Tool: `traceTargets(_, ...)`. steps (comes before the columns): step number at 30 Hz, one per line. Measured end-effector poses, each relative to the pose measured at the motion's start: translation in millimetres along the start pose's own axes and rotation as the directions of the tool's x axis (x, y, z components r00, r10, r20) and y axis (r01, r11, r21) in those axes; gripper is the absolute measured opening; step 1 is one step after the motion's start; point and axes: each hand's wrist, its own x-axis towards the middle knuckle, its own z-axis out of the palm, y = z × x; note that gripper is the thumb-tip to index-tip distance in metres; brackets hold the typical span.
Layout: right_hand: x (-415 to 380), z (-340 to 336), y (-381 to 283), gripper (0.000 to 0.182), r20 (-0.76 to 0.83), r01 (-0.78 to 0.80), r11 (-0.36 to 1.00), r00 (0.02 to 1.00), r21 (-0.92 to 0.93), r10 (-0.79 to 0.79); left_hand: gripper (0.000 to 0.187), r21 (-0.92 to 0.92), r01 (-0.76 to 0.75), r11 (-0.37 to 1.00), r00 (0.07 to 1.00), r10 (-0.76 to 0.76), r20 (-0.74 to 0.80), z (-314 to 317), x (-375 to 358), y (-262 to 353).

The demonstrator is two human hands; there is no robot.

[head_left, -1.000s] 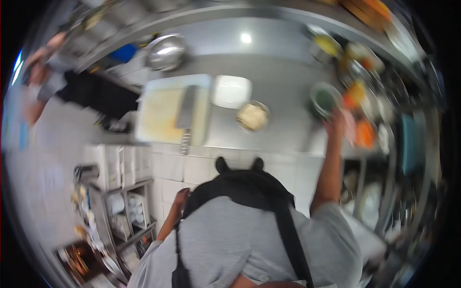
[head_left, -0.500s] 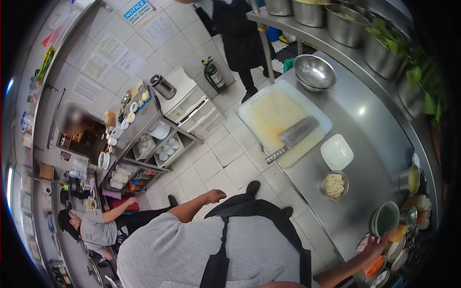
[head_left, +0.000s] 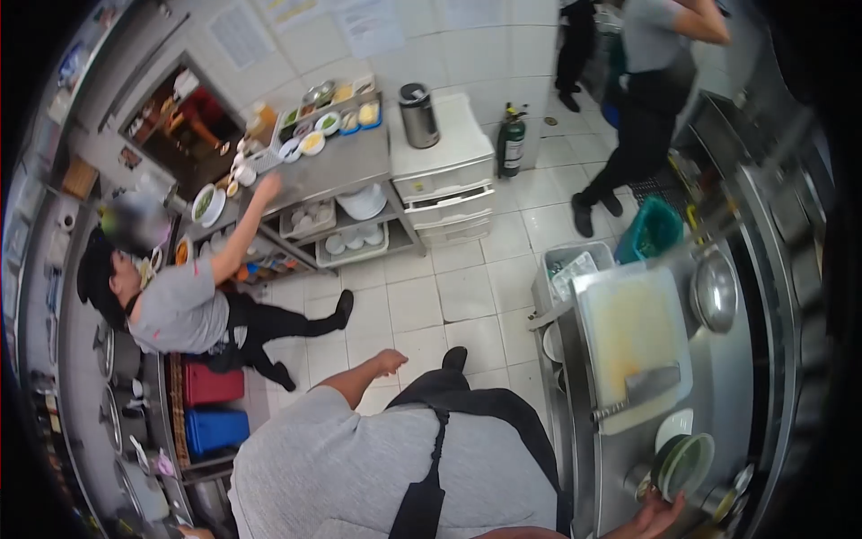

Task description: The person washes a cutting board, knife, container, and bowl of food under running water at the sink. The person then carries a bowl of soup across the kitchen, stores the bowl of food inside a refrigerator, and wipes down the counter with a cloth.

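Note:
My right hand (head_left: 660, 514) grips the rim of a green bowl (head_left: 690, 463), at the lower right over the steel counter. It is tipped, with its pale green rim showing. The bowl partly hides a square white bowl (head_left: 675, 426) and a small metal bowl (head_left: 637, 478). Above these, a cleaver (head_left: 653, 384) lies flat on the stained white cutting board (head_left: 597, 310), its handle pointing left. My left hand (head_left: 391, 362) hangs away from the counter above the tiled floor, with fingers curled and nothing visible in them.
A large metal bowl (head_left: 714, 292) stands right of the board. A grey bin (head_left: 584, 256) and a green-lined bin (head_left: 651, 229) stand behind the counter. One co-worker (head_left: 184, 301) reaches toward the left counter (head_left: 337, 166); others stand at the back right.
My right hand has brought the green bowl from the far right containers toward the white bowl. My view has turned right. The left co-worker's arm now reaches up to the counter.

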Motion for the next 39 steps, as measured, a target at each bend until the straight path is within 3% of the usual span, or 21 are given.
traceTargets(2,12,38,45,0.065,0.052,-0.047,0.990,0.997,-0.131,0.054,0.037,-0.050,0.070,0.996,0.996,-0.073,-0.049,-25,22,-21)
traceTargets(4,11,102,93,0.062,0.067,-0.088,0.986,0.993,-0.142,0.098,0.033,-0.214,0.376,0.901,0.910,-0.403,-0.100,-53,40,-21)
traceTargets(5,-1,146,120,0.066,0.146,-0.150,0.980,0.975,-0.127,0.168,0.033,-0.224,0.389,0.894,0.904,-0.417,-0.097,-68,43,-11)
traceTargets(8,-1,236,178,0.071,0.191,-0.297,0.944,0.928,-0.142,0.320,0.031,-0.147,0.299,0.943,0.943,-0.315,-0.104,-91,53,18)
traceTargets(10,27,267,208,0.069,0.267,-0.374,0.907,0.870,-0.193,0.415,0.038,-0.435,-0.028,0.900,0.992,-0.029,-0.125,-107,77,33)
traceTargets(11,26,294,227,0.066,0.232,-0.337,0.920,0.896,-0.201,0.379,0.039,-0.477,0.010,0.879,0.991,-0.072,-0.113,-116,90,46)
traceTargets(14,36,367,270,0.030,0.267,-0.267,0.909,0.895,-0.321,0.358,0.043,-0.514,0.060,0.856,0.986,-0.131,-0.103,-147,111,90)
traceTargets(18,75,427,319,0.025,0.279,-0.289,0.883,0.872,-0.370,0.402,0.043,-0.528,0.133,0.838,0.975,-0.207,-0.084,-178,124,118)
traceTargets(19,97,428,335,0.025,0.301,-0.324,0.869,0.844,-0.374,0.444,0.042,0.110,-0.227,0.968,0.972,0.233,-0.041,-190,170,55)
traceTargets(20,120,437,348,0.026,0.336,-0.348,0.856,0.811,-0.382,0.479,0.041,0.688,-0.461,0.560,0.778,0.628,0.010,-203,188,39)
traceTargets(21,111,466,352,0.027,0.270,-0.294,0.878,0.872,-0.379,0.409,0.042,0.691,-0.389,0.610,0.829,0.559,-0.027,-223,188,49)
traceTargets(23,121,496,367,0.026,0.244,-0.298,0.882,0.884,-0.365,0.399,0.043,0.561,-0.250,0.789,0.932,0.353,-0.081,-266,188,80)
traceTargets(25,142,523,380,0.026,0.210,-0.299,0.890,0.899,-0.345,0.384,0.045,0.192,-0.101,0.976,0.984,0.127,-0.126,-307,176,129)
traceTargets(27,161,538,392,0.023,0.220,-0.306,0.879,0.889,-0.365,0.401,0.046,0.061,-0.062,0.996,0.989,0.070,-0.134,-342,166,185)
traceTargets(32,203,582,412,0.022,0.192,-0.269,0.914,0.922,-0.304,0.335,0.050,-0.103,-0.107,0.989,0.991,0.098,-0.090,-387,170,348)
traceTargets(34,211,603,409,0.023,0.113,-0.303,0.906,0.931,-0.294,0.348,0.051,-0.159,-0.138,0.978,0.990,0.133,-0.039,-388,198,404)
traceTargets(39,235,631,407,0.031,0.047,-0.208,0.943,0.973,-0.261,0.227,0.049,-0.275,-0.229,0.934,0.958,0.266,0.103,-396,301,540)
